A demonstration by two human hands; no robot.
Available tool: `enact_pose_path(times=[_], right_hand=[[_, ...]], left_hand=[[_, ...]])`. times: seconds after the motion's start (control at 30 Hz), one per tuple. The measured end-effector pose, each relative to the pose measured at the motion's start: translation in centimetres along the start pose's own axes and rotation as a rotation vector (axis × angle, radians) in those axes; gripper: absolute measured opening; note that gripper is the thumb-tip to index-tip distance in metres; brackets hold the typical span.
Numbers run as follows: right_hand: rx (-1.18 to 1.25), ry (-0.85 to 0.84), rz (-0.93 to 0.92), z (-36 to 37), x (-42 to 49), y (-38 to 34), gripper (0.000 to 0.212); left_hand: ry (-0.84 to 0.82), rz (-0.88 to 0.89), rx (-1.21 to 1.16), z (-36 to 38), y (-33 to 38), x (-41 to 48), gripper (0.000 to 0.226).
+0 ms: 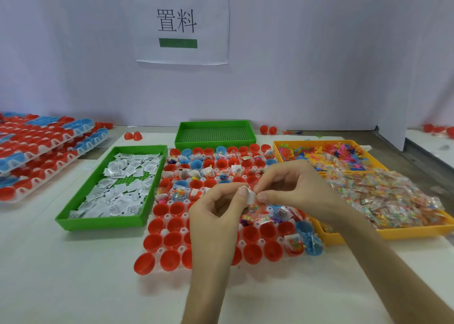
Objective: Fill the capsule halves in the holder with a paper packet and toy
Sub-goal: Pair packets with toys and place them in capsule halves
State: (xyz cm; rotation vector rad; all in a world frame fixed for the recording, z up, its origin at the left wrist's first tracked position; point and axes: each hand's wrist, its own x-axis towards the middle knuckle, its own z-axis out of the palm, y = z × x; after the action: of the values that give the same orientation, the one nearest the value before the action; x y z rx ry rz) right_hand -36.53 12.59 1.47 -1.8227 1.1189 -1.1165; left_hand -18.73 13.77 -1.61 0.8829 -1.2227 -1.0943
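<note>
Both my hands meet over the middle of the holder [165,232], whose white frame carries rows of red and blue capsule halves [152,242]. My left hand [221,215] has its fingers curled in, and its thumb and forefinger pinch one edge of a small white paper packet [250,197]. My right hand [294,188] pinches the other edge the same way, with its other fingers loosely bent. The packet hangs between my fingertips, above the cups and not in any of them. Just under it a clear toy bag [255,213] of coloured bits lies across the cups; I cannot tell whether any finger touches it. Many cups toward 12 o'clock already hold bags and packets, while the red ones toward 7 o'clock show bare bottoms. At 9 o'clock from the holder a green tray [98,221] holds a heap of loose packets [115,200]. A second green tray [215,124] sits at 12 o'clock. At 2 o'clock a yellow tray [277,143] holds loose plastic toys, and at 3 o'clock another yellow tray [405,234] is piled with bagged toys. Stacked holders [36,151] lie at 10 o'clock.
</note>
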Motion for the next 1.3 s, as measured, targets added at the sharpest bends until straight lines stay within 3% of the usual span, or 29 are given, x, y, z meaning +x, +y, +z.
enact_pose_path(times=[0.5, 0.63, 0.73, 0.87, 0.97, 1.03, 1.1, 1.3], right_hand=[[0.008, 0.131, -0.132, 1.2, 0.3, 0.6, 0.015], [-0.044, 0.176, -0.12, 0.7, 0.3, 0.4, 0.006], [-0.191, 0.385, -0.003, -2.2, 1.2, 1.4, 0.005], [-0.47, 0.539, 0.34, -7.3, 3.1, 5.2, 0.01], [-0.685, 0.427, 0.588, -9.5, 3.8, 8.0, 0.031], [-0.778, 0.356, 0.69, -9.9, 4.0, 8.9, 0.033], [-0.848, 0.373, 0.699, -10.0, 4.2, 9.3, 0.011], [-0.955, 0.41, 0.619, -9.7, 4.6, 9.1, 0.017]], left_hand=[[-0.029, 0.031, 0.059, 0.0, 0.2, -0.3, 0.011], [0.028, 0.02, 0.049, -0.5, 0.1, -0.3, 0.012], [0.056, 0.007, 0.04, -0.9, 0.1, -0.2, 0.008], [0.069, 0.013, 0.008, -1.3, 0.5, -0.2, 0.005], [0.055, 0.021, -0.004, -1.2, 0.8, -0.3, 0.008], [0.039, 0.027, 0.004, -1.1, 0.9, -0.3, 0.009], [0.022, 0.027, 0.007, -1.2, 1.0, -0.3, 0.012], [0.046, 0.062, 0.025, -1.8, 1.5, 0.1, 0.006]])
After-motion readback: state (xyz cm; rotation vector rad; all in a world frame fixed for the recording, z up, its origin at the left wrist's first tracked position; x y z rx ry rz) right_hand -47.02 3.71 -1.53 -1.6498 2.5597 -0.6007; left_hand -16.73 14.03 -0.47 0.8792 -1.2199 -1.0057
